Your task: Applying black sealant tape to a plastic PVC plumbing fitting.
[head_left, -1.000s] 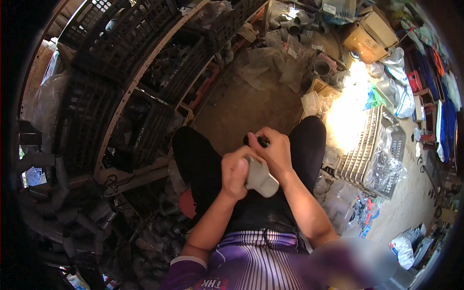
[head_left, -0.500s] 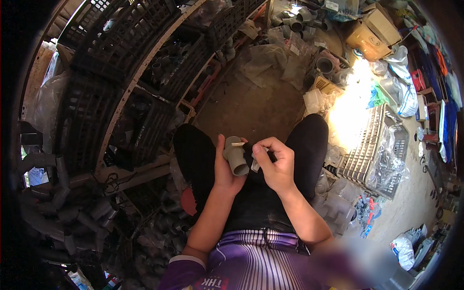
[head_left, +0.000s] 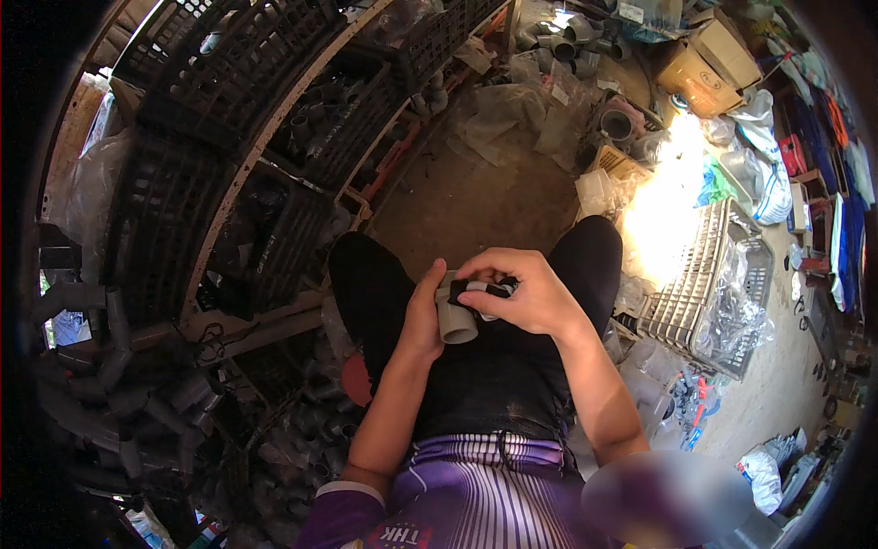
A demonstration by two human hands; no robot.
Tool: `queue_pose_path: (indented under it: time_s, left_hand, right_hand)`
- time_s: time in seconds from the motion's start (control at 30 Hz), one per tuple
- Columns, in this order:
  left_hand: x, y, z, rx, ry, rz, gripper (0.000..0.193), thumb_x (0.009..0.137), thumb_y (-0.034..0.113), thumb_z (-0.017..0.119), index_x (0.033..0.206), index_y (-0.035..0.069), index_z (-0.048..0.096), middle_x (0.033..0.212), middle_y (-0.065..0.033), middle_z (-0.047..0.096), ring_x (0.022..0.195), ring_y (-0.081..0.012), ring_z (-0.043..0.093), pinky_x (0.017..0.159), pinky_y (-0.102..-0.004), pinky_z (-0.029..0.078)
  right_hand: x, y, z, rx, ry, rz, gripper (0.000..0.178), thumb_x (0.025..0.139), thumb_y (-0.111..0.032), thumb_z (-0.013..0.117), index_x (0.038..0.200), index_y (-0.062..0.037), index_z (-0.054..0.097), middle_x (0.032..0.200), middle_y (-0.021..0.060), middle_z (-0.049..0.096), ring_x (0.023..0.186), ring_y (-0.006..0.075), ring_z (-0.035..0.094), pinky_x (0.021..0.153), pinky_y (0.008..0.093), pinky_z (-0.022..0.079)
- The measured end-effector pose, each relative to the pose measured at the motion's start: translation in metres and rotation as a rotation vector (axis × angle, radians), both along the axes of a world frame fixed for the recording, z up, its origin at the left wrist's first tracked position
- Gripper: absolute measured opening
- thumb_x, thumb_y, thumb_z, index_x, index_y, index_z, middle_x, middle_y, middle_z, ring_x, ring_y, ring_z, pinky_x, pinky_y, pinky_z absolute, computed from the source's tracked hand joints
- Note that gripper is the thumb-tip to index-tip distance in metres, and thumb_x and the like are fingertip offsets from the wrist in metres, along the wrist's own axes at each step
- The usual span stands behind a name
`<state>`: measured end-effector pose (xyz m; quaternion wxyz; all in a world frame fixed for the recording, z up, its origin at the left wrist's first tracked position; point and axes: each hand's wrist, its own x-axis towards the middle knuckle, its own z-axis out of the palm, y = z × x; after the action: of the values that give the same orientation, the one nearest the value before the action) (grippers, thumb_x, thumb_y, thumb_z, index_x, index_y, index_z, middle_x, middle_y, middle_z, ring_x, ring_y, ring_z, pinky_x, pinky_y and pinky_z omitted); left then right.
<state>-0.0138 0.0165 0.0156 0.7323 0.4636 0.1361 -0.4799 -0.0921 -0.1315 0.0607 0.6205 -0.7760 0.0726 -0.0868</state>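
Observation:
Above my lap, my left hand [head_left: 423, 311] is wrapped round a grey plastic pipe fitting [head_left: 456, 325], whose round open end faces down toward me. Its upper part is mostly covered by my fingers. My right hand [head_left: 530, 291] pinches a small black piece [head_left: 479, 289] with thumb and forefinger and presses it against the fitting's upper side. Something whitish shows between those fingers, too covered to name.
Black plastic crates [head_left: 320, 119] of dark fittings fill the shelf on the left. Many loose pipe elbows [head_left: 119, 366] lie at the lower left. On the right are a pale crate [head_left: 681, 306] with clear plastic bags and a cardboard box [head_left: 700, 78].
My right hand has come over to the left and brought the black piece up against the fitting. The fitting has shifted slightly down and right in my left hand.

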Motion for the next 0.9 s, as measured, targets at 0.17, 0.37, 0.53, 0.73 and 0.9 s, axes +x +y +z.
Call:
queue_pose_path:
  time_s: [0.17,0.37,0.53,0.73,0.9]
  left_hand:
    - [0.014,0.004,-0.017,0.055,-0.204,-0.186,0.041,0.095,0.042,0.05,0.094,0.004,0.063,0.082,-0.0065,0.064,0.069,-0.0149,0.062,0.058,-0.0288,0.048]
    - [0.029,0.006,-0.009,0.151,-0.45,-0.27,0.038,0.095,0.039,0.051,0.084,0.005,0.063,0.075,-0.0048,0.061,0.067,-0.0122,0.059,0.056,-0.0273,0.045]
    - [0.027,0.003,-0.006,0.134,-0.301,-0.234,0.038,0.094,0.039,0.051,0.081,0.004,0.062,0.071,-0.0064,0.062,0.063,-0.0146,0.06,0.055,-0.0277,0.047]
    - [0.034,-0.001,0.007,0.17,0.011,0.015,0.035,0.09,0.038,0.055,0.085,0.003,0.061,0.074,-0.0089,0.063,0.063,-0.0187,0.062,0.055,-0.0301,0.05]
    - [0.049,-0.009,0.009,0.057,-0.011,0.004,0.038,0.088,0.039,0.057,0.085,0.001,0.06,0.072,-0.0099,0.061,0.058,-0.019,0.061,0.048,-0.0297,0.05]
  right_hand:
    - [-0.004,0.005,-0.016,-0.53,-0.217,-0.083,0.019,0.073,-0.01,0.077,0.089,-0.0037,0.069,0.073,0.0065,0.061,0.064,0.0209,0.059,0.057,0.0306,0.046]
    - [0.01,0.009,-0.015,-0.726,-0.319,-0.098,0.019,0.074,-0.017,0.075,0.074,-0.0051,0.06,0.072,0.0052,0.057,0.066,0.0216,0.057,0.055,0.032,0.049]
    - [0.012,0.004,-0.02,-0.726,-0.383,-0.025,0.02,0.073,-0.016,0.075,0.073,-0.0061,0.058,0.074,0.005,0.057,0.066,0.0215,0.057,0.055,0.0314,0.049]
    - [-0.016,-0.016,-0.064,-0.8,-0.282,0.041,0.019,0.073,-0.015,0.075,0.074,-0.0056,0.058,0.075,0.0047,0.057,0.068,0.0221,0.057,0.057,0.0314,0.05]
    - [-0.016,-0.002,-0.049,-0.299,-0.226,-0.402,0.012,0.072,0.001,0.075,0.08,-0.0014,0.066,0.072,0.0091,0.062,0.06,0.0178,0.058,0.055,0.0268,0.045]
